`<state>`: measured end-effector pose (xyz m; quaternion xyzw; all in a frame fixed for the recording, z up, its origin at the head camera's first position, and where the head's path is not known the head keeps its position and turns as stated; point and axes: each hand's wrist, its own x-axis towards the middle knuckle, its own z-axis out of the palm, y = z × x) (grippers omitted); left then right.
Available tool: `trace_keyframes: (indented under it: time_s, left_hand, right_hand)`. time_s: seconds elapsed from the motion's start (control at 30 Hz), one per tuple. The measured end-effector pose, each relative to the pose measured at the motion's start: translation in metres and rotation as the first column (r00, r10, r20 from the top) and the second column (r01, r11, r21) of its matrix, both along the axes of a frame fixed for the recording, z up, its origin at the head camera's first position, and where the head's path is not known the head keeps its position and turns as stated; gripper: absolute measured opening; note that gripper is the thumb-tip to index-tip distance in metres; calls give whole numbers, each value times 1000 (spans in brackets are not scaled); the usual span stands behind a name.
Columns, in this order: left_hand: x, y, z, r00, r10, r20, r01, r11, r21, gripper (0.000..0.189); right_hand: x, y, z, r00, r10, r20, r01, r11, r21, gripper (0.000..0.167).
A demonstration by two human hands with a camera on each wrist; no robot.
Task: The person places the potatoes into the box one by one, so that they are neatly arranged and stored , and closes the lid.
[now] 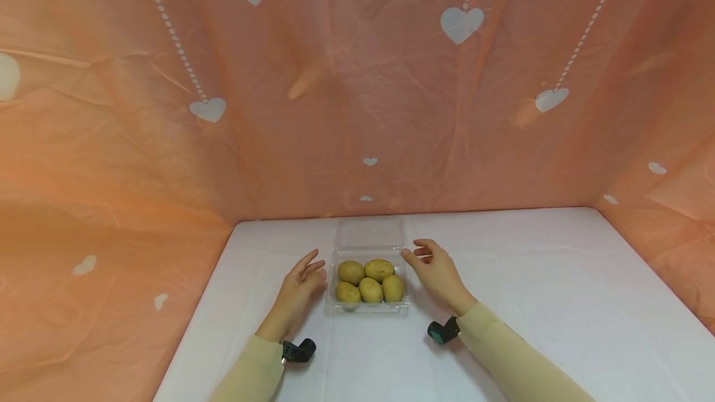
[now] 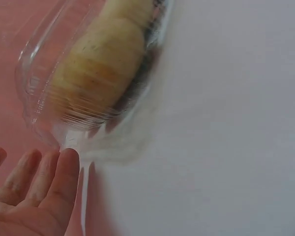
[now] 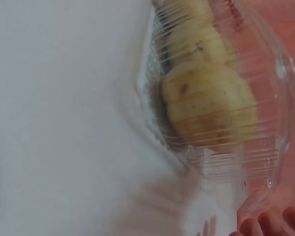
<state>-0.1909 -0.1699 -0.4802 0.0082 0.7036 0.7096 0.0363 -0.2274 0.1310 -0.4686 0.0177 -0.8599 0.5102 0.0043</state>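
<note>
A clear plastic clamshell box (image 1: 367, 308) sits on the white table with its lid (image 1: 370, 232) folded back, away from the person. Several yellow-brown potatoes (image 1: 371, 290) lie inside it in two rows. My left hand (image 1: 300, 290) is beside the box's left side, fingers loosely extended and holding nothing. In the left wrist view its fingertips (image 2: 67, 157) are close to the box's corner; whether they touch it I cannot tell. On the other side, my right hand (image 1: 440, 273) is near the lid hinge with relaxed fingers and nothing in it. Only its fingertips (image 3: 270, 223) show in the right wrist view.
A white cloth (image 1: 530, 278) covers the table. An orange curtain (image 1: 357, 110) with white hearts hangs behind and along both sides. Each wrist wears a small black camera, one on the left (image 1: 298, 350) and one on the right (image 1: 443, 330).
</note>
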Motion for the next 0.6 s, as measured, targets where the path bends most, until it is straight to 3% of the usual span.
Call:
trace_keyframes:
  time_s: [0.33,0.6]
  left_hand:
    - [-25,0,0,994,23,109,-34,994,104,59]
    - [-38,6,5,991,-18,136,13,999,36,64]
  right_hand:
    - [-15,-4,-6,996,-50,71,60,987,-152,66]
    - [-24,-11,-8,990,-60,128,87,972,-217,64]
